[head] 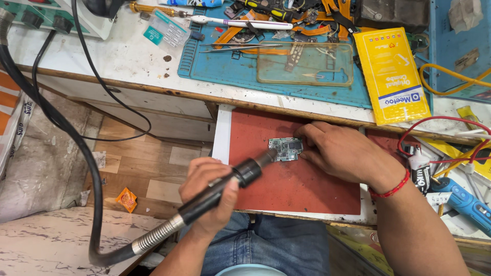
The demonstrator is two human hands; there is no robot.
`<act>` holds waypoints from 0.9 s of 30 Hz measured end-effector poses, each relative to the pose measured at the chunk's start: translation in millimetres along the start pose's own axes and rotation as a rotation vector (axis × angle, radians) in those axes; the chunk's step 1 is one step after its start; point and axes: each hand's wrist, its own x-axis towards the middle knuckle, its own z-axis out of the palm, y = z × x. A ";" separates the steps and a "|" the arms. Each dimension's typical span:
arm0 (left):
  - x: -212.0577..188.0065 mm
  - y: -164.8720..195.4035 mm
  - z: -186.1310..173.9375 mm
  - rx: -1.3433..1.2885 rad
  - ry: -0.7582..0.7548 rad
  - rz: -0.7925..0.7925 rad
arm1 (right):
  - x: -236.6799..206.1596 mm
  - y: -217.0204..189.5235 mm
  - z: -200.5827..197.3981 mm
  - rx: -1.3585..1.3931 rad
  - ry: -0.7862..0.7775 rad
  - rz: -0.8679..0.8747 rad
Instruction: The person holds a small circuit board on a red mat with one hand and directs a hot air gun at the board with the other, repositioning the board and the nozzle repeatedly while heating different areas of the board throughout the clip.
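The left hand [207, 191] is wrapped tight around the black handle of a hot-air rework wand [225, 189], whose ribbed metal collar and thick black hose [61, 122] trail off down and to the left, over the wooden floor. The wand's nozzle tip angles up and right and sits just over the left edge of a small green circuit board [286, 148]. The board lies flat on a red work mat [307, 189] on a pulled-out white shelf below the bench edge. The right hand [340, 153], a red thread band at its wrist, rests on the mat with its fingers curled and their tips pressing the board's right side and top edge. Behind the board, on the bench, lies a blue silicone mat [215, 69] with tweezers [235, 47] and a clear phone case [307, 64]; further right sits a yellow packet [391, 74], and at the far right a blue electric screwdriver [463, 202] among red wires [440, 122].
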 end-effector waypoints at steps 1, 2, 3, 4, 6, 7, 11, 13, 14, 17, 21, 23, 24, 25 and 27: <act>-0.3 0.3 -1.2 -0.005 -0.039 0.026 | 0.0 -0.3 0.5 -0.005 0.007 -0.004; -0.5 0.7 -2.0 -0.010 -0.078 0.053 | 0.2 -0.7 0.7 -0.011 0.013 -0.009; -0.8 1.0 -2.6 -0.002 -0.046 0.024 | 0.4 -1.1 0.9 -0.015 0.002 0.000; -1.1 1.2 -3.0 0.006 -0.015 -0.003 | 0.4 -1.2 0.8 -0.019 -0.009 0.012; -1.8 1.4 -3.1 0.003 -0.009 -0.007 | -0.5 -1.2 0.2 -0.017 -0.010 0.022; -2.4 1.6 -3.3 -0.005 -0.029 0.014 | -0.7 -1.3 -0.1 -0.013 -0.004 0.017; -4.0 -0.7 -1.4 0.007 0.081 -0.050 | 0.4 -2.0 0.6 -0.001 -0.019 0.032; -5.3 -1.8 -3.2 0.009 0.033 -0.029 | 0.4 -2.2 0.9 -0.005 -0.009 0.017; -6.0 -2.4 -3.8 0.011 0.008 -0.019 | 0.2 -2.1 0.9 -0.007 -0.005 0.010; -6.8 -5.8 -2.5 -0.033 0.054 -0.008 | 0.9 -1.8 1.5 -0.007 -0.001 0.009; -8.9 -6.0 -4.2 0.002 0.070 -0.056 | 0.3 -0.8 1.1 -0.008 0.015 -0.006; -8.8 -5.3 -4.3 0.003 0.020 -0.012 | 0.7 -0.7 1.2 -0.011 -0.009 0.027; -8.4 -4.8 -3.8 -0.001 0.057 -0.040 | 1.1 -0.6 1.3 -0.012 -0.007 0.022; -7.5 -4.3 -2.5 -0.006 0.091 -0.066 | 1.0 -0.4 1.2 -0.012 -0.004 0.019; -4.6 -3.5 0.4 -0.005 0.097 -0.106 | 0.8 -0.3 1.5 -0.013 0.004 0.010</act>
